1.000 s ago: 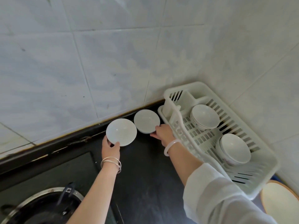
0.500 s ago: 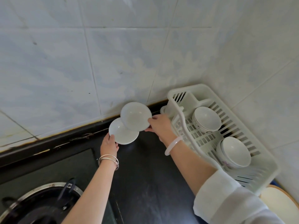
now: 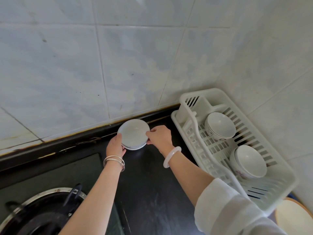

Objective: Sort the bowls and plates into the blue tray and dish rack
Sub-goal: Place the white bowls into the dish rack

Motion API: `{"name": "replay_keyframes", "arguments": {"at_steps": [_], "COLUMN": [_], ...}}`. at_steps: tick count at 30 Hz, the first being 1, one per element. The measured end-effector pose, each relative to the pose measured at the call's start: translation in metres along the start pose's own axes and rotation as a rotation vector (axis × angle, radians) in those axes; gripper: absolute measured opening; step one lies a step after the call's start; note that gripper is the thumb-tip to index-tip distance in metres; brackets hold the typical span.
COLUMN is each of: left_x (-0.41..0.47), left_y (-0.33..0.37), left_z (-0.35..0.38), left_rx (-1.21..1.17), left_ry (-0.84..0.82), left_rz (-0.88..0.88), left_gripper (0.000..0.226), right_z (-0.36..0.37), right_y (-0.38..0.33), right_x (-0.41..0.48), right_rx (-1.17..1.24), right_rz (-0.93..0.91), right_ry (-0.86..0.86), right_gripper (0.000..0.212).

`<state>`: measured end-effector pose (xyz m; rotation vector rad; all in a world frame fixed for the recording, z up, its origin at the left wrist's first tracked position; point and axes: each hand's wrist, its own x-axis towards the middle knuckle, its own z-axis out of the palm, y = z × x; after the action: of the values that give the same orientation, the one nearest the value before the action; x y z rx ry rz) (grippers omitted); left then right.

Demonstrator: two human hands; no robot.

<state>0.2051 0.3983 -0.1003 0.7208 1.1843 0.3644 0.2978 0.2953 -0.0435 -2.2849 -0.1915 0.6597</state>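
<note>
Both hands held a small stack of white plates point(image 3: 133, 133) at the far edge of the dark counter: the left hand point(image 3: 115, 146) curled around the stack's near-left rim, fingers under and thumb on top, while the right hand point(image 3: 159, 136) pinched its right rim between thumb and fingertips. Two plates showed, one lying on the other, the lower one visible only as a thin edge along the near side. Whether the stack rested on the counter or was lifted just above it could not be told.

Behind everything, the pale marbled tile wall point(image 3: 135, 56) filled the far half of the scene and turned a corner on the right. Below it ran the black counter point(image 3: 149, 192), with a gas stove point(image 3: 37, 214) and its metal ring at the near left. A white plastic dish rack point(image 3: 250, 170) stood on the right, against the corner, just beside the right hand. Inside it lay two white bowls, well apart from each other: a far bowl point(image 3: 220, 125) tilted on its side with a dark line pattern on its outer wall, and a near bowl point(image 3: 250, 161) also tilted, with a faint pink mark low on its side. A round cream-coloured board point(image 3: 294, 217) with a brown edge showed at the near right corner, partly cut off. A white sleeve point(image 3: 233, 212) covered the right forearm. The right wrist wore a white bangle point(image 3: 171, 156), and the left wrist thin silver bangles point(image 3: 114, 162).
</note>
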Motion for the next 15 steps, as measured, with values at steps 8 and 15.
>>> {"name": "replay_keyframes", "arguments": {"at_steps": [8, 15], "left_x": [0.003, -0.017], "left_y": [0.004, 0.007], "left_z": [0.0, 0.005], "left_rx": [0.047, 0.07], "left_ry": [-0.028, -0.048], "left_rz": [0.035, 0.025], "left_gripper": [0.038, 0.026], "right_z": [0.004, 0.0], "right_y": [0.007, 0.019], "right_x": [0.007, -0.004], "right_rx": [0.147, 0.443], "right_rz": [0.09, 0.148], "right_ry": [-0.122, -0.1], "right_gripper": [0.03, 0.032]}}
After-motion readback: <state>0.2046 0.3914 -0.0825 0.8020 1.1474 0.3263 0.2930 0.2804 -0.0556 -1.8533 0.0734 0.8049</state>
